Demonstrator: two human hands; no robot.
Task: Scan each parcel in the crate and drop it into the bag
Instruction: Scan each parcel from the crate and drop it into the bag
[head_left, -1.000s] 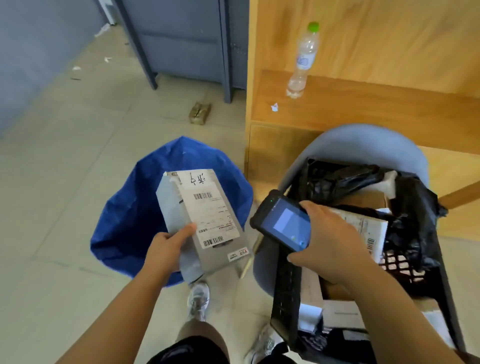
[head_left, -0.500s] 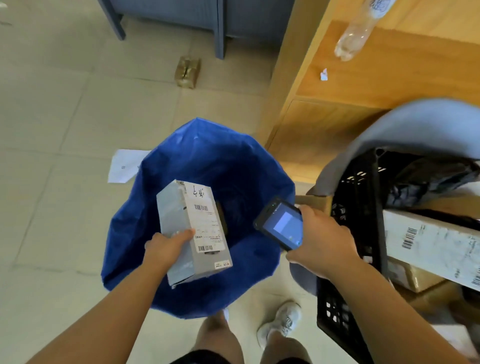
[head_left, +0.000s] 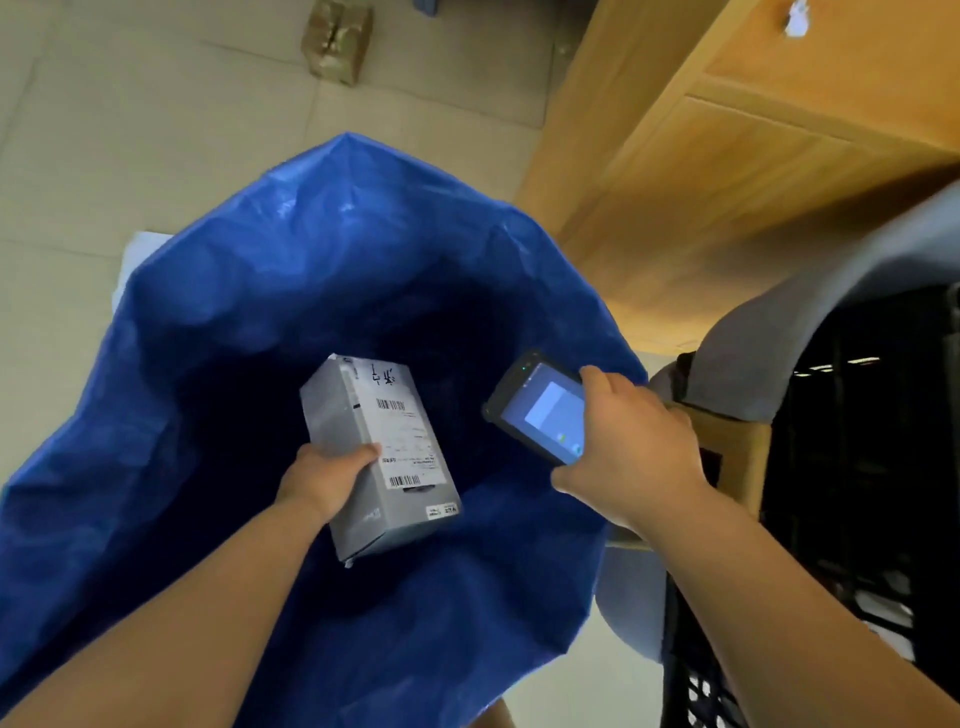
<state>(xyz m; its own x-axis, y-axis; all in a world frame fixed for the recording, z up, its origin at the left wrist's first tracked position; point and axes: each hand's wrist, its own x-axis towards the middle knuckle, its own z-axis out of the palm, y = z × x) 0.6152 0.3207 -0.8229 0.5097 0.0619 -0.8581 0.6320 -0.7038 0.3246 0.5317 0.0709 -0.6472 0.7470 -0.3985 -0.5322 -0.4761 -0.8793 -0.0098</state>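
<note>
Left hand (head_left: 322, 478) grips the grey parcel (head_left: 374, 452) by its near long edge, with the thumb on the labelled face (fingers underneath are hidden). The parcel hangs label-up and tilted over the open mouth of the blue bag (head_left: 249, 322), well inside the rim. Right hand (head_left: 634, 447) is curled round the scanner (head_left: 540, 410), which has its screen lit and sits just right of the parcel without touching it.

The step looks like the drop. Lower the parcel toward the dark middle and let go by opening the thumb, without throwing it. The bag walls look soft and could fold in, so stay clear of the rim. Keep the scanner out of the fall path and don't loosen that grip.

The black crate (head_left: 852, 457) is at the right on a grey chair (head_left: 769, 353), its contents too dark to tell. The floor (head_left: 104, 130) is pale tile, with a small cardboard box (head_left: 337, 41) far off and a white sheet (head_left: 136, 249) behind the bag. A wooden desk (head_left: 727, 182) stands at upper right.
</note>
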